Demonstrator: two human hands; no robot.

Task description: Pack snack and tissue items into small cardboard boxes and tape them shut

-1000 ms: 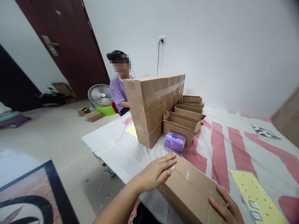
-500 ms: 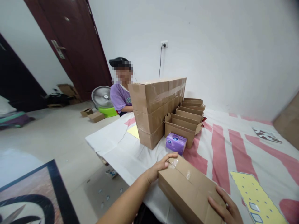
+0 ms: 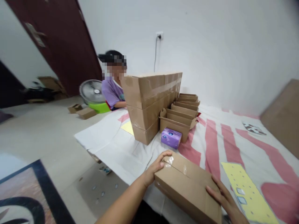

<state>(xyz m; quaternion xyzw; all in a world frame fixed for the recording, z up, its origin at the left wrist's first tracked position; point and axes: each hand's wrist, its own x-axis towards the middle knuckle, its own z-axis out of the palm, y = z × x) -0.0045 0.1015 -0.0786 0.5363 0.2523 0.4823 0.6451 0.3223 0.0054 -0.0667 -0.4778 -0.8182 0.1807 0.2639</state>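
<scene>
A closed brown cardboard box (image 3: 187,183) lies in front of me at the near edge of the table, clear tape across its top seam. My left hand (image 3: 156,168) grips its far left end, thumb on top and fingers over the corner. On the right end, my right hand (image 3: 221,196) holds the box, fingers resting on the top and side. Just beyond it sits a purple tissue pack (image 3: 171,138), leaning close to a row of open cardboard boxes (image 3: 175,126). Left of these rises a stack of taped cardboard boxes (image 3: 149,105).
A person in a purple shirt (image 3: 111,91) sits behind the stack. The table has a white and pink cloth (image 3: 212,146) with a yellow printed patch (image 3: 247,193). A fan (image 3: 93,91) and small boxes (image 3: 86,113) stand on the floor. A large cardboard piece (image 3: 282,115) leans at right.
My view has shifted slightly right, so the scene sits further left. Both hands keep hold of the cardboard box, which looks tilted a little, with more of its near side showing.
</scene>
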